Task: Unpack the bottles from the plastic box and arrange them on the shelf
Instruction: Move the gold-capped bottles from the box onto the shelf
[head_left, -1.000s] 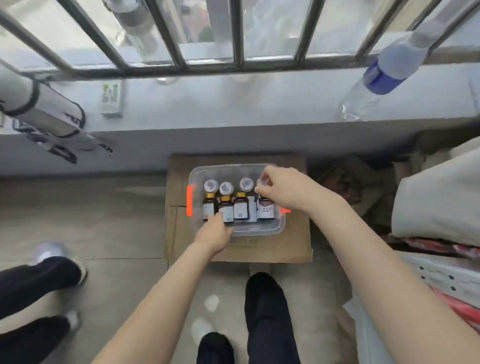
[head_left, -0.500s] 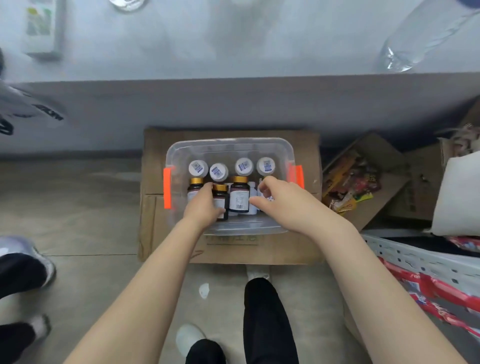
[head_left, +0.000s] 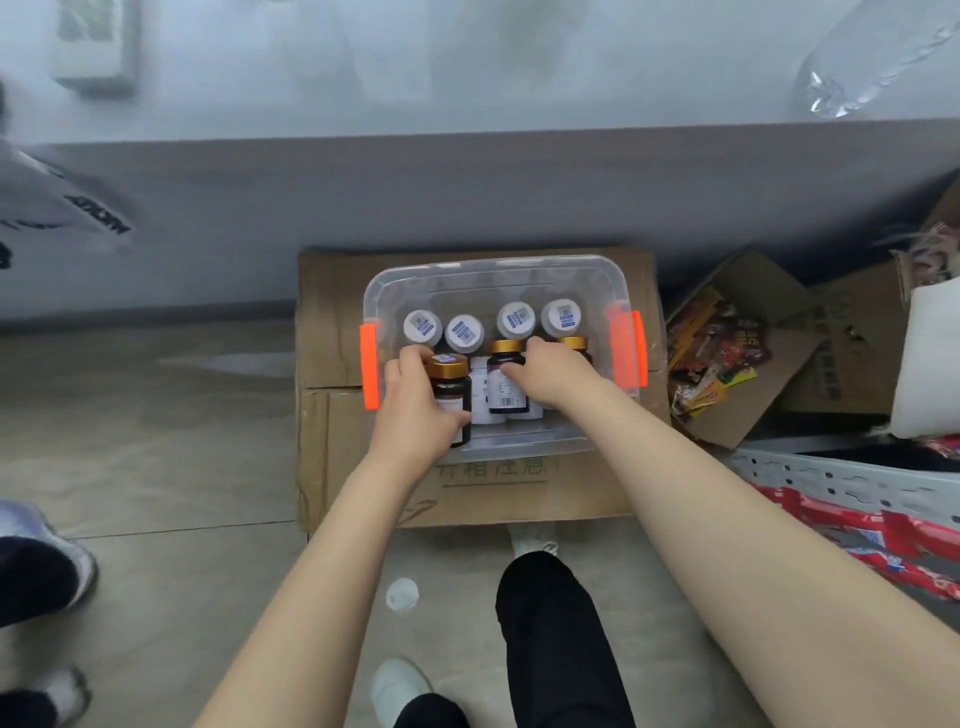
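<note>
A clear plastic box (head_left: 498, 270) with orange latches sits on a cardboard carton (head_left: 332, 405). Inside stand several white-capped bottles (head_left: 464, 332) at the back and dark brown bottles with gold caps in front. My left hand (head_left: 415, 410) grips one brown gold-capped bottle (head_left: 451, 387), raised a little at the box's front left. My right hand (head_left: 558, 371) reaches in beside it, fingers curled round another brown bottle (head_left: 506, 382) in the middle. A further gold cap (head_left: 573, 344) shows behind my right hand.
A grey ledge (head_left: 467, 67) runs across the top, with a clear water bottle (head_left: 878, 57) and a small white box (head_left: 96, 41) on it. An open carton of snack packets (head_left: 722, 358) lies right. Another person's feet (head_left: 36, 571) stand left. My own legs are below.
The view has tilted down and closer to the box. My left hand has lifted a brown bottle slightly, and my right hand has moved deeper onto the middle bottle.
</note>
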